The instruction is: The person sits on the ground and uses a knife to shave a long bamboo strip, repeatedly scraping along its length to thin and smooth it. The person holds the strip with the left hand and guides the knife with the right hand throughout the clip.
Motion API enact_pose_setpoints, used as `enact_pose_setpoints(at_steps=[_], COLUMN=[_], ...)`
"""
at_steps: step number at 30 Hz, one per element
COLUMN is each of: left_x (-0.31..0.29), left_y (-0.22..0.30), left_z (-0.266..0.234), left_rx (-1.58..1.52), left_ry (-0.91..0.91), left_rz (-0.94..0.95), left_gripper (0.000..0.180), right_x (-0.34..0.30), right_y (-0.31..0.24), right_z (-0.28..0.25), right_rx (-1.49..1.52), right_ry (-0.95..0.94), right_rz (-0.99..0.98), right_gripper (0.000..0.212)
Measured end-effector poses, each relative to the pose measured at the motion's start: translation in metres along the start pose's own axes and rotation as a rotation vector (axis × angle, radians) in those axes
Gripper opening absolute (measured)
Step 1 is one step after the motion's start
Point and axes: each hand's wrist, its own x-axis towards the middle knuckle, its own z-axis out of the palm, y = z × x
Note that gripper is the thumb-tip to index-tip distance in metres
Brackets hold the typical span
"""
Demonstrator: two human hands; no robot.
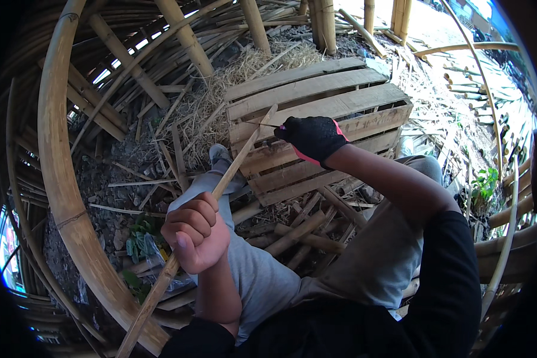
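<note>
My bare left hand (191, 230) is closed around a long split bamboo stick (238, 161), which runs from the lower left up to the wooden crate (316, 113). The stick's far tip rests over the crate's slats or just above them; I cannot tell which. In a black and pink glove, my right hand (313, 140) is closed on a thin-bladed knife (270, 125). Its narrow dark blade points left and meets the stick near the far tip. Most of its handle is hidden inside the glove.
A thick curved bamboo pole (59, 179) arches close on the left. Dry straw shavings (203, 119) lie beside the crate, and bamboo offcuts (304, 232) lie between my legs. Bamboo posts (185, 36) stand at the back. Stacked bamboo poles (471, 89) lie at far right.
</note>
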Motion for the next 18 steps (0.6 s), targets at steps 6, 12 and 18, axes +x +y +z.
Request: enact_pose_setpoints(at_steps=[6, 12, 18], left_x=[0.0, 0.003, 0.001], left_y=[0.001, 0.001, 0.009], left_z=[-0.002, 0.004, 0.002], left_rx=[-0.009, -0.071, -0.053], left_ry=[-0.098, -0.147, -0.156], left_rz=[0.02, -0.01, 0.014], left_gripper=[0.056, 0.055, 0.057], right_x=[-0.022, 0.012, -0.011], right_y=[-0.077, 0.006, -0.049], right_z=[-0.046, 0.007, -0.028], right_rx=[0.167, 0.058, 0.215], right_ry=[0.072, 0.058, 0.059], right_rz=[-0.187, -0.069, -0.157], right_gripper=[0.024, 0.028, 0.029])
